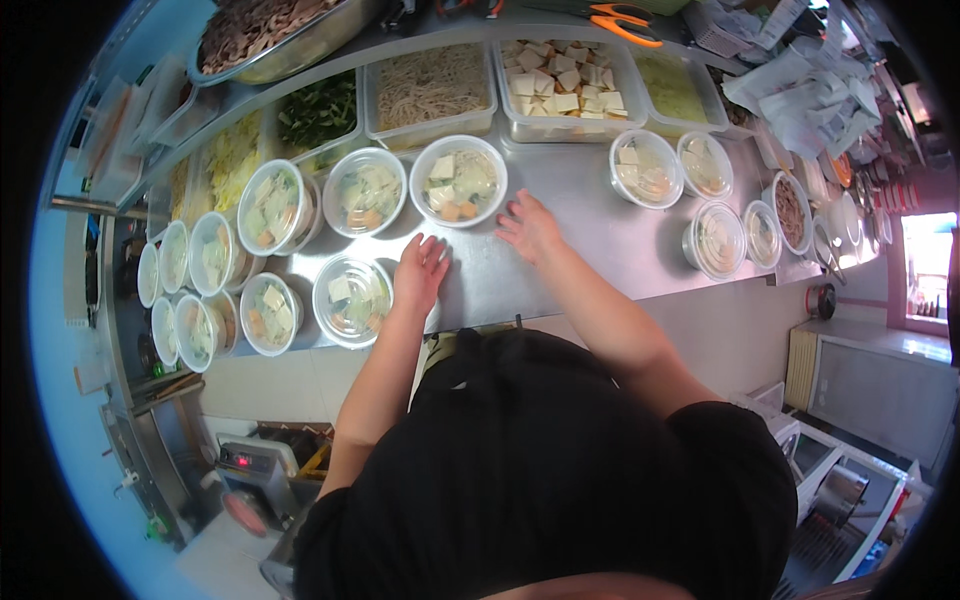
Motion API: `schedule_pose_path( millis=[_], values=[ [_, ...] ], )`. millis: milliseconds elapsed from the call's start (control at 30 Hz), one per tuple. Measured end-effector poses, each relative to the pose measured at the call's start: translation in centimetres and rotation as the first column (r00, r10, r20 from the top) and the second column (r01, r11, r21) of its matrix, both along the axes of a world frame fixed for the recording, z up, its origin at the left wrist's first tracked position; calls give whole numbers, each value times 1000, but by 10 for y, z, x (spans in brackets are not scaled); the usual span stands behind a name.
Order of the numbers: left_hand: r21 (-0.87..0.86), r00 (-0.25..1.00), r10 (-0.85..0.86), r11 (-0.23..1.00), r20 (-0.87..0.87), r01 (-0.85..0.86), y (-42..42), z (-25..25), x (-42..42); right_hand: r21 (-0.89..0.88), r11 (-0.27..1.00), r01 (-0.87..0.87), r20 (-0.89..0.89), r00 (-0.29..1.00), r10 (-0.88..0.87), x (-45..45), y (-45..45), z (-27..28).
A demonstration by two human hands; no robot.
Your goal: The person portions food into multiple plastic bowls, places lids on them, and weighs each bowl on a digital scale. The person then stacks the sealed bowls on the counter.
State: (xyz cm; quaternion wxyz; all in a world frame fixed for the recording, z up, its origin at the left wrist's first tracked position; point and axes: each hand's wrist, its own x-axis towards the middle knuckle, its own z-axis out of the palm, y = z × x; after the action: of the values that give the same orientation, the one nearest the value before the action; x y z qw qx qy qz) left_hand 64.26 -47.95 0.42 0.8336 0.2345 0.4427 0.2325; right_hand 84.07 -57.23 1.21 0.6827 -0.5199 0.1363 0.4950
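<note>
On the steel counter (555, 277), a round plastic tub of tofu and vegetables (459, 182) stands in front of me. My right hand (531, 229) is just right of its lower rim, fingers apart, holding nothing. Below the tub, my left hand (421, 271) is empty with its fingers a little spread. Close to its left stands a lidded tub with tofu (351, 300), and another tub (366, 192) is above that one. More filled tubs stand in rows at the left, and several lidded ones, such as this tub (646, 169), are at the right.
Along the back stand bins of cut tofu (566, 79), noodle-like strands (431, 86), dark leafy greens (319, 109) and shredded yellow vegetable (231, 161). Orange-handled scissors (626, 22) lie behind them. A large metal bowl of meat pieces (300, 52) is at the back left; crumpled plastic bags (814, 97) are at the right.
</note>
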Motion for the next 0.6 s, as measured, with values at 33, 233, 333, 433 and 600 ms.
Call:
schedule_pose_path(
  millis=[33, 233, 333, 433, 600],
  values=[
    [26, 999, -37, 999, -7, 37, -7, 4, -4, 50, 992, 113, -43, 993, -111, 13, -8, -11],
    [5, 962, -273, 962, -23, 273, -34, 9, -36, 14, 730, 684, 29, 729, -684, 132, -114, -34],
    [-15, 927, -370, 929, -56, 370, -40, 7, -38, 116, 696, 708, 246, 658, -711, 160, -145, -29],
    [7, 895, -443, 896, -56, 444, -44, 5, -31, 203, 766, 610, 336, 691, -640, 161, -161, -31],
    [85, 839, -530, 837, -120, 541, -43, 9, -14, 194, 906, 375, 347, 838, -421, 104, -170, -23]
  ],
)
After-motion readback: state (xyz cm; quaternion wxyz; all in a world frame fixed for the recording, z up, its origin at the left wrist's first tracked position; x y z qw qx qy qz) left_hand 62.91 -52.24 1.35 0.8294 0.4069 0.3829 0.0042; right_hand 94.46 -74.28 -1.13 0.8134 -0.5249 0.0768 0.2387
